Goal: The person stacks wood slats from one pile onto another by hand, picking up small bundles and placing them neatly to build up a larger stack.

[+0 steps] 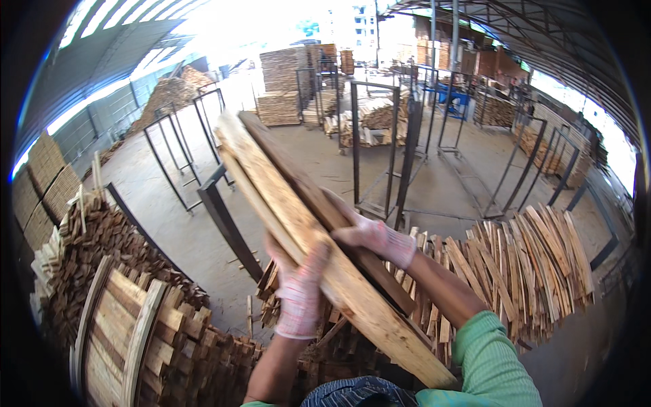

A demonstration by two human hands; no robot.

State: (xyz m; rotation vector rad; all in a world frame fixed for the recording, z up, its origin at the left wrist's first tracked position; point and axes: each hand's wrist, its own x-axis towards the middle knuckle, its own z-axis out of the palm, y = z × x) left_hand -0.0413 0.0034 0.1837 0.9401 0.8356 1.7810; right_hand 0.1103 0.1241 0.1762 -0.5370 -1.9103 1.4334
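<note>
Both my hands wear white-and-pink knit gloves and hold a small bundle of long wooden boards in front of me, slanting from upper left to lower right. My left hand [300, 288] is closed round a pale board [356, 295] from its left side, thumb across the top. A thinner strip [252, 193] lies along that board's left edge. On the other side, my right hand [373, 237] grips a darker brown board [381, 273], with its fingers partly hidden behind the wood. The far ends of the boards are slightly blurred.
To the right lies a wide pile of wooden strips [515, 271]. Stacked timber [183, 346] stands at lower left, near a larger brown heap [108, 251]. A dark metal post [227, 220] rises close beyond the boards. Wheeled metal frames [356, 146] stand across the concrete floor [291, 146].
</note>
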